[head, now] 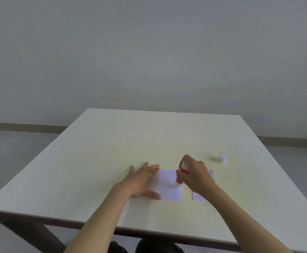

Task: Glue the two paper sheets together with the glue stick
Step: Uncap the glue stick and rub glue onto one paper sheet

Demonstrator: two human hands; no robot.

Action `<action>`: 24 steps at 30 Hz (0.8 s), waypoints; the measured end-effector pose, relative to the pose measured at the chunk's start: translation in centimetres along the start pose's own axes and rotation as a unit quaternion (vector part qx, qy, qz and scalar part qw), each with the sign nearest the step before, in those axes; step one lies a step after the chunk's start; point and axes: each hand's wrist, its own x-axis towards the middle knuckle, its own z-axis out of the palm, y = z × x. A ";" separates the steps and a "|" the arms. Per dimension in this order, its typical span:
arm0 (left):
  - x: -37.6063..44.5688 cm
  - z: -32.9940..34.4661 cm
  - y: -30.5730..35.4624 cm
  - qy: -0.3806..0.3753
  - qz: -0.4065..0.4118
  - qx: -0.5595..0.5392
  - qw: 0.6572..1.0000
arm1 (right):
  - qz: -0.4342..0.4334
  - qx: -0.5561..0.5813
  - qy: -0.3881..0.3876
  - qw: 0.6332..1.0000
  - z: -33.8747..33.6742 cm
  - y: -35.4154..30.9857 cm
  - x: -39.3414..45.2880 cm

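Two white paper sheets lie side by side on the table, a narrow gap between them. My left hand (142,179) lies flat, fingers spread, on the left edge of the left sheet (168,188). My right hand (196,175) grips a red and white glue stick (181,173), tilted, its tip down on the right part of the left sheet. The right sheet (198,196) is mostly hidden under my right hand and wrist.
The glue stick's white cap (222,159) stands alone on the pale table (112,152), to the right and beyond my right hand. The table's near edge runs just below my forearms. A grey wall and floor lie behind.
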 end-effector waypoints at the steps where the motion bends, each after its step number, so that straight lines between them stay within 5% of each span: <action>1: 0.0 0.0 0.0 -0.001 -0.001 0.005 1.000 | -0.008 0.008 0.009 1.000 0.0 -0.3 0.3; 11: -0.3 0.0 0.2 0.006 0.012 -0.008 1.000 | -0.065 0.005 -0.053 0.997 3.5 -3.1 1.3; 24: -0.1 -0.3 0.2 0.018 0.013 0.056 0.998 | -0.015 -0.011 -0.002 1.000 0.9 0.8 1.6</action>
